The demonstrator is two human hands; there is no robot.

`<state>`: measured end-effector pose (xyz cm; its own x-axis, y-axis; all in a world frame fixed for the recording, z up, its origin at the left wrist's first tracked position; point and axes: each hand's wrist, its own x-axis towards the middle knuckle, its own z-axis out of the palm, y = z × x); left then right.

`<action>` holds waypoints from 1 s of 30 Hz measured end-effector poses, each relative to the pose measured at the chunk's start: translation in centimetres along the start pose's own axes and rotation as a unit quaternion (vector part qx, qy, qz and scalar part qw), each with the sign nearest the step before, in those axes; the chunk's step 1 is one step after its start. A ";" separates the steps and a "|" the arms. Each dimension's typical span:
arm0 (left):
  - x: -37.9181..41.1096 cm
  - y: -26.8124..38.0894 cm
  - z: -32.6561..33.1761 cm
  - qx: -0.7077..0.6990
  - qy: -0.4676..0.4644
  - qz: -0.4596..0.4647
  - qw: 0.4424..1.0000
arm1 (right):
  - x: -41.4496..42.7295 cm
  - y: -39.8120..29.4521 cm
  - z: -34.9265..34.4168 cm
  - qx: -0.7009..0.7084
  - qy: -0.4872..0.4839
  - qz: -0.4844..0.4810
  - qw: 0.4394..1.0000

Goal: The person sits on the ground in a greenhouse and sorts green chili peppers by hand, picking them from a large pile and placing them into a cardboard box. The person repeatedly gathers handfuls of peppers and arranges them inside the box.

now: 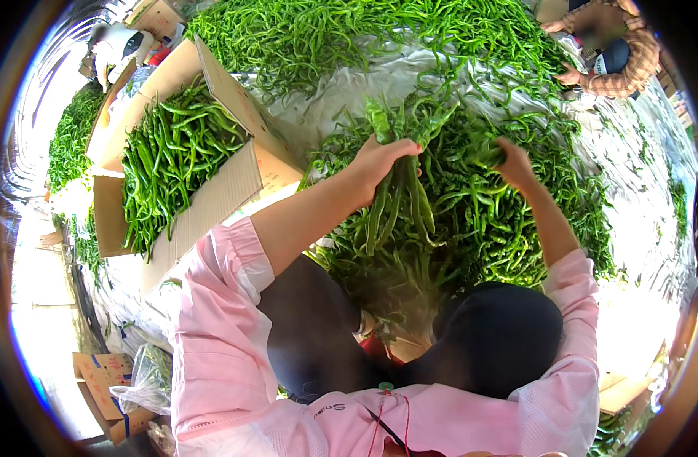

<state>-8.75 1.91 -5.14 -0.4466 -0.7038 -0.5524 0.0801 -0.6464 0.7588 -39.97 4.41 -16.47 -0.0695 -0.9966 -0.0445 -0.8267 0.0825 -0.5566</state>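
My left hand (383, 163) is closed round a bunch of long green chili peppers (406, 200), held above the heap before me; their ends hang down below the fist. To its right, my right hand (511, 163) is at some green peppers (481, 147) over the same heap. Motion blurs these peppers, and whether the fingers are closed on them cannot be told. The heap of green peppers (509, 228) spreads from my knees outward over pale sheeting. An open cardboard box (212, 194) stands at my left, holding many peppers (172, 154) laid lengthwise.
A bigger pile of green peppers (303, 40) lies beyond, on pale plastic sheeting (354, 91). One person (628, 57) works at the upper right, another (117, 48) at the upper left. A cardboard box (106, 388) and a clear plastic bag (149, 380) are at the lower left.
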 end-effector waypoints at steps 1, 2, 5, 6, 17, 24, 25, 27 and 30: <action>-0.2 0.1 0.2 -0.001 -0.006 0.004 1.000 | -0.3 -0.3 -2.4 0.059 0.036 0.001 0.998; -0.5 0.2 0.4 -0.001 -0.012 0.007 1.000 | -1.0 -0.9 -3.9 0.149 0.034 0.073 0.986; -0.9 0.6 0.4 -0.016 -0.044 0.030 0.998 | -3.1 -6.4 -8.1 0.293 0.029 0.179 0.939; -1.2 0.7 0.9 -0.029 -0.055 0.035 0.997 | -3.5 -7.1 -9.0 0.291 0.019 0.173 0.941; -3.9 2.9 1.9 -0.072 -0.153 0.133 0.977 | -3.8 -16.7 -9.4 -0.021 0.096 -0.057 0.994; -4.2 3.1 0.8 -0.078 -0.125 0.097 0.984 | -5.3 -17.9 -8.5 0.437 -0.068 0.121 0.889; -4.4 3.1 0.5 -0.075 -0.119 0.094 0.986 | -5.3 -18.0 -8.2 0.469 -0.085 0.131 0.869; -4.5 3.1 0.1 -0.069 -0.121 0.097 0.986 | -5.4 -18.4 -7.6 0.530 -0.116 0.150 0.827; -3.9 2.9 -0.3 -0.067 -0.126 0.106 0.984 | -4.9 -17.2 -7.2 0.452 -0.124 0.173 0.866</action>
<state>-6.51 2.68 -0.86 -0.6128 -0.7422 -0.2714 0.3048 -0.5389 0.7853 -29.42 7.91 -0.74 -0.0110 -0.8913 -0.4532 0.0022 0.4532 -0.8914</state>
